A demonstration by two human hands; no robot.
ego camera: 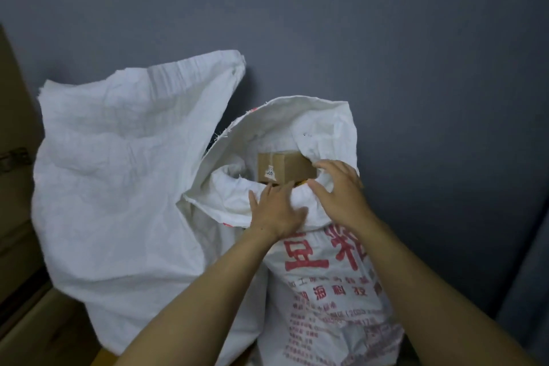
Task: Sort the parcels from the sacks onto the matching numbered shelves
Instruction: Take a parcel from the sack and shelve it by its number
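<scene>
Two white woven sacks stand against a dark grey wall. The right sack (326,276) carries red printed characters and its mouth is rolled down. Inside its mouth lies a small brown cardboard parcel (285,168) with a white sticker on its front. My left hand (274,211) lies on the rolled front rim of that sack, fingers spread and reaching over the rim just below the parcel. My right hand (338,187) hovers at the rim to the parcel's right, fingers spread and slightly bent, touching or nearly touching the parcel's right end. The left sack (118,187) is plain, and its contents are hidden.
The dark grey wall (416,68) rises right behind both sacks. Brown cardboard boxes (15,157) stand at the far left edge. A light wooden floor (44,330) shows at the bottom left. No shelves are in view.
</scene>
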